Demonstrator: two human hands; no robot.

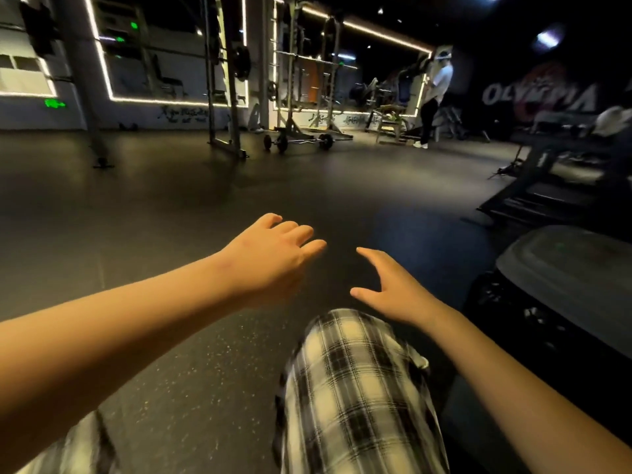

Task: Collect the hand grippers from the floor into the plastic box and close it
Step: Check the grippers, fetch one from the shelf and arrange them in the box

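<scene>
Step in hand: most likely the closing, or a last check. Lid (pixel 574 265) lying on top of the plastic box (pixel 533 323); hand grippers (pixel 506 302) apparently inside already, if the dark shapes behind the clear wall are those. Too dim to be sure.
Doing it well: scan the dark floor (pixel 171 206) first, since black handles are easy to miss there. Then set one grip on each of two opposite edges of the lid and press down evenly, corner by corner.
Risk: lid caught on one side only, or propped up by a handle poking above the rim. Cannot tell whether snapped home.
Left grip (pixel 270 258): wide and empty, fingers loosely spread, palm down, hovering over the floor ahead of the plaid knee (pixel 352 388).
Right grip (pixel 390 289): wide and empty too, thumb splayed, fingers straight, near the left grip without touching.
Box relative to grips: on the floor at the right edge of the view, to the right of the right grip and apart from it; well apart from the left grip, across the knee.
</scene>
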